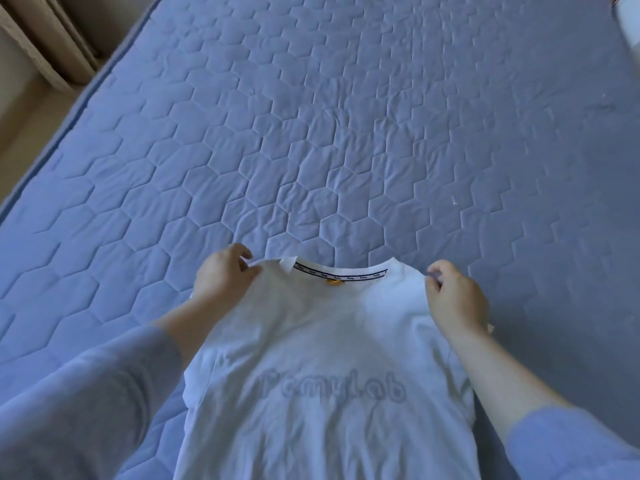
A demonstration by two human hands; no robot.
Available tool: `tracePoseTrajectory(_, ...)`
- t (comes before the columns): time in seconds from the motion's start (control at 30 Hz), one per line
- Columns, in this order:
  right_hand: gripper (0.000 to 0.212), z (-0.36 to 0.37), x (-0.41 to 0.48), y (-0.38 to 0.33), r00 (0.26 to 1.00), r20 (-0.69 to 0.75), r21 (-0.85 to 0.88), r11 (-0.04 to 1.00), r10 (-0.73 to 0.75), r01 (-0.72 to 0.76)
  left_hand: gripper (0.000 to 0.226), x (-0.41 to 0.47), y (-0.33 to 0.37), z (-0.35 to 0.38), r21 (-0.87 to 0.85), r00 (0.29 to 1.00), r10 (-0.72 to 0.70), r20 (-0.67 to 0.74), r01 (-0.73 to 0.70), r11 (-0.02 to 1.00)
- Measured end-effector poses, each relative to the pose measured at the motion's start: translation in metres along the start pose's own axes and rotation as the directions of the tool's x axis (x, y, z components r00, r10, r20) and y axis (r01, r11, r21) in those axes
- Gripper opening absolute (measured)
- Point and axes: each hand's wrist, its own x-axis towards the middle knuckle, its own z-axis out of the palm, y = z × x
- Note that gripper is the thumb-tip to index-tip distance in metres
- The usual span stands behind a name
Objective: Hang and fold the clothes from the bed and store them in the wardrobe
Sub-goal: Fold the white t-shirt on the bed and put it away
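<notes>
**White T-shirt held by both shoulders over the blue bed**

Head view. A white T-shirt [329,341] is at the near middle of the scene, over the near part of the bed [346,133]. Its collar points to the far side and its body runs down past the near edge of the picture. Whether the shoulders rest on the cover or are lifted just off it cannot be told.

The left hand [225,275] pinches the fabric at the shirt's left shoulder, fingers curled and thumb against them, with a small fold of cloth sticking out between them. The right hand [453,296] pinches the right shoulder seam in the same way, its fingertips drawn together on the cloth. A grey sleeve [86,393] covers the left forearm; a bluish sleeve [568,445] shows at the near right.

The bed carries only the shirt within this view. Its blue cover is quilted in a hexagon pattern and creased around the middle.

Inside the neckline runs a white neck tape [341,276] with dark edges and a small word repeated along it, too small to read. Just below the tape sits a small orange tag [335,280]. Across the chest is large rounded grey lettering [332,388], faint against the white; it seems to read "Pemylab", though the first letters are unclear.

At the far left, beside the bed, a beige curtain [52,39] hangs down to a pale floor [20,109]. A white object [628,19], cut off by the frame, shows at the far right corner.
</notes>
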Motion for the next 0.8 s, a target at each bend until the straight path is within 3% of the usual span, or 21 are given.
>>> tracePoseTrajectory(0.1,0.040,0.026,-0.009,0.005,0.996,0.090,-0.047,0.999,-0.022,0.026,0.038,0.004,-0.020,0.020,-0.046,0.999,0.017,0.033,-0.015,0.999)
tracePoseTrajectory(0.2,0.054,0.044,-0.026,0.003,0.993,0.060,-0.124,0.986,-0.104,0.111,0.039,0.002,-0.043,0.027,0.006,0.999,-0.014,0.048,0.014,1.000)
tracePoseTrajectory(0.3,0.055,0.058,-0.043,-0.012,0.973,0.099,-0.044,0.976,-0.207,0.212,0.037,-0.003,-0.068,0.021,0.040,0.996,-0.046,0.081,0.043,0.998)
tracePoseTrajectory(0.43,0.044,0.077,-0.052,-0.051,0.917,0.205,0.110,0.939,-0.342,0.326,0.030,-0.010,-0.098,0.001,-0.008,0.981,-0.030,0.190,0.032,0.999)
tracePoseTrajectory(0.57,0.038,0.096,-0.053,-0.104,0.863,0.294,0.197,0.909,-0.411,0.366,0.029,-0.021,-0.119,-0.014,-0.162,0.964,0.001,0.266,0.043,0.986)
tracePoseTrajectory(0.67,0.042,0.109,-0.051,-0.141,0.804,0.343,0.243,0.872,-0.486,0.424,0.015,-0.029,-0.117,-0.020,-0.237,0.968,0.109,0.225,-0.055,0.970)
tracePoseTrajectory(0.8,0.060,0.119,-0.046,-0.173,0.682,0.398,0.293,0.790,-0.613,0.539,0.018,-0.037,-0.101,-0.026,-0.385,0.957,0.203,0.207,-0.111,0.916)
